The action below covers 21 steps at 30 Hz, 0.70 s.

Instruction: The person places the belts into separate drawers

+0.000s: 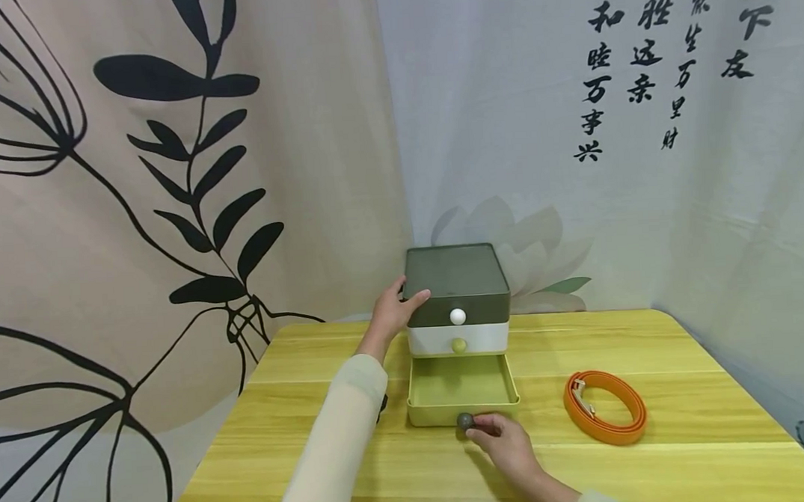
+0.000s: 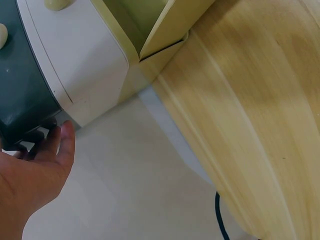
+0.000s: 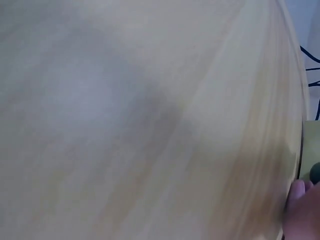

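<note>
A small desktop drawer box (image 1: 455,272) stands towards the back of the table, with a dark green top section, a white middle drawer (image 1: 487,339) and a yellow-green bottom drawer (image 1: 428,414). That bottom drawer is pulled out, and its inside shows bare. My left hand (image 1: 389,311) holds the box at its top left corner, thumb over the front edge and fingers along the side; the left wrist view has the left hand (image 2: 40,170) against the dark section. Thumb and fingers of my right hand (image 1: 508,445) pinch the bottom drawer's dark grey round knob (image 1: 465,421).
An orange rolled belt (image 1: 619,432) with a metal buckle lies right of the drawer box. Beneath everything is a yellow wood-grain table (image 1: 705,395). Behind the table hangs a printed curtain (image 1: 331,172). Part of a small black object (image 1: 383,407) shows beside the left sleeve.
</note>
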Each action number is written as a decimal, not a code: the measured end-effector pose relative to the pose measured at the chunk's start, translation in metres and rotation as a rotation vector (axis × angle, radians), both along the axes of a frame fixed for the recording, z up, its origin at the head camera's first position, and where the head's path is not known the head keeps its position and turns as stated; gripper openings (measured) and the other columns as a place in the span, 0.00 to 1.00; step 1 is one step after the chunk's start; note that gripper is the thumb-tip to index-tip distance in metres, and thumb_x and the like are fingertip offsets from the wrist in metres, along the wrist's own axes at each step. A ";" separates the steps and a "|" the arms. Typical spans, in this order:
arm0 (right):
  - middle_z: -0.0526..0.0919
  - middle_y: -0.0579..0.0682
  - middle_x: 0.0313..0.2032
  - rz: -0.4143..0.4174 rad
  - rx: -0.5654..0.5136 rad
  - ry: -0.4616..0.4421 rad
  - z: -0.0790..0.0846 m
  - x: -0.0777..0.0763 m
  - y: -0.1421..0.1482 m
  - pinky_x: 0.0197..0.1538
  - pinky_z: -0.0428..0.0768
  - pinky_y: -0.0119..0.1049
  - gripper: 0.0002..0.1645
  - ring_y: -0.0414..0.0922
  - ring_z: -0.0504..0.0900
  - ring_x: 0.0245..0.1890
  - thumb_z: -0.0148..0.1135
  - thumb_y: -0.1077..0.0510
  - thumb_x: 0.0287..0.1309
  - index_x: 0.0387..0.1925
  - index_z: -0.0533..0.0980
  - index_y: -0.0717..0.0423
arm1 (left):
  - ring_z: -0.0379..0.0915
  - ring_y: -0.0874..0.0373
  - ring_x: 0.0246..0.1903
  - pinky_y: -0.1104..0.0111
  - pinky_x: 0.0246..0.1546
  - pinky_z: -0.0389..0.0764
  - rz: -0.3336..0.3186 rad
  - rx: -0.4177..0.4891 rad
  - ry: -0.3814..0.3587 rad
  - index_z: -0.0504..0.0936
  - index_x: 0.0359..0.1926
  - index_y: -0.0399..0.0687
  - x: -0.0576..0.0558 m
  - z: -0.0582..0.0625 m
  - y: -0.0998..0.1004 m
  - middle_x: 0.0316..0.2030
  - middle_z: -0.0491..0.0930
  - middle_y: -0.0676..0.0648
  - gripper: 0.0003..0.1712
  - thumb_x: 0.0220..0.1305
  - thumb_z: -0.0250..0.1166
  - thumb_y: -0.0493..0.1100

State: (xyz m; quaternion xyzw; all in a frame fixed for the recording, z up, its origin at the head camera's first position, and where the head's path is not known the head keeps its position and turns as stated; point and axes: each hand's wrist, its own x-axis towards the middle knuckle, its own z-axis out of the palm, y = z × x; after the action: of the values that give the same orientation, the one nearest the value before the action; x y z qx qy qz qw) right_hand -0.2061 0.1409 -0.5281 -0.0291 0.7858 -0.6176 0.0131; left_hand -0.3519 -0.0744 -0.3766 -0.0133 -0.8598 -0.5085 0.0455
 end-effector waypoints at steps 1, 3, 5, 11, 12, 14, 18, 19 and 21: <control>0.84 0.52 0.39 0.012 0.001 -0.004 0.000 0.001 0.002 0.39 0.81 0.32 0.19 0.45 0.81 0.39 0.70 0.60 0.58 0.47 0.80 0.69 | 0.53 0.44 0.72 0.49 0.67 0.63 0.000 -0.002 0.002 0.54 0.78 0.52 0.000 0.000 0.000 0.75 0.55 0.43 0.49 0.64 0.63 0.65; 0.84 0.53 0.40 0.047 -0.002 -0.007 0.003 0.003 0.006 0.40 0.82 0.33 0.20 0.46 0.82 0.40 0.70 0.60 0.59 0.48 0.79 0.71 | 0.53 0.44 0.72 0.50 0.67 0.63 0.003 -0.006 0.004 0.54 0.78 0.53 -0.001 0.000 0.000 0.75 0.56 0.43 0.49 0.64 0.63 0.65; 0.84 0.54 0.41 0.086 -0.002 -0.001 0.004 0.004 0.011 0.42 0.83 0.34 0.21 0.48 0.82 0.42 0.69 0.60 0.59 0.49 0.78 0.71 | 0.53 0.44 0.72 0.50 0.67 0.63 0.002 -0.010 0.008 0.54 0.78 0.52 -0.001 -0.001 0.001 0.75 0.56 0.43 0.50 0.64 0.63 0.66; 0.84 0.58 0.44 0.199 0.023 -0.005 0.007 0.005 0.029 0.44 0.83 0.37 0.26 0.51 0.82 0.45 0.68 0.58 0.61 0.53 0.75 0.75 | 0.54 0.44 0.72 0.51 0.67 0.64 0.007 -0.021 0.010 0.54 0.78 0.53 -0.002 -0.002 0.002 0.74 0.56 0.43 0.49 0.64 0.63 0.66; 0.84 0.58 0.44 0.217 0.029 -0.009 0.007 0.004 0.032 0.44 0.83 0.38 0.26 0.51 0.82 0.45 0.67 0.58 0.62 0.54 0.75 0.75 | 0.54 0.44 0.72 0.51 0.67 0.63 0.007 -0.022 0.011 0.54 0.78 0.53 -0.002 -0.002 0.002 0.74 0.56 0.43 0.49 0.64 0.63 0.66; 0.84 0.59 0.45 0.253 0.043 -0.019 0.009 0.004 0.038 0.44 0.83 0.38 0.27 0.51 0.82 0.45 0.67 0.58 0.63 0.55 0.75 0.76 | 0.54 0.45 0.72 0.51 0.67 0.63 0.007 -0.023 0.011 0.54 0.78 0.53 -0.002 -0.001 0.002 0.74 0.56 0.43 0.49 0.64 0.63 0.66; 0.83 0.60 0.47 0.316 0.077 -0.033 0.013 0.002 0.051 0.45 0.83 0.40 0.28 0.51 0.82 0.47 0.66 0.57 0.63 0.56 0.74 0.75 | 0.54 0.45 0.72 0.51 0.67 0.64 0.008 -0.018 0.006 0.54 0.78 0.54 -0.002 -0.001 0.002 0.75 0.56 0.44 0.49 0.64 0.63 0.66; 0.83 0.61 0.47 0.331 0.083 -0.040 0.014 0.002 0.054 0.45 0.83 0.39 0.28 0.52 0.82 0.47 0.66 0.56 0.64 0.56 0.74 0.75 | 0.54 0.45 0.72 0.51 0.67 0.64 0.009 -0.018 0.004 0.54 0.78 0.55 -0.002 -0.001 0.001 0.75 0.56 0.44 0.49 0.64 0.63 0.66; 0.83 0.61 0.48 0.359 0.097 -0.047 0.016 0.000 0.061 0.45 0.83 0.39 0.29 0.52 0.82 0.48 0.66 0.56 0.64 0.57 0.74 0.75 | 0.54 0.45 0.72 0.51 0.67 0.64 0.010 -0.018 0.001 0.54 0.78 0.55 -0.002 -0.001 0.001 0.75 0.56 0.44 0.49 0.65 0.63 0.66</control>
State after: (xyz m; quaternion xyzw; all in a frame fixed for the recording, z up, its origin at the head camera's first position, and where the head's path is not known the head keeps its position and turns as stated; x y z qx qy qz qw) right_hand -0.2056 0.2024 -0.5123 -0.1540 0.7963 -0.5673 0.1428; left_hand -0.3541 -0.0731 -0.3780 -0.0097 -0.8643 -0.5005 0.0481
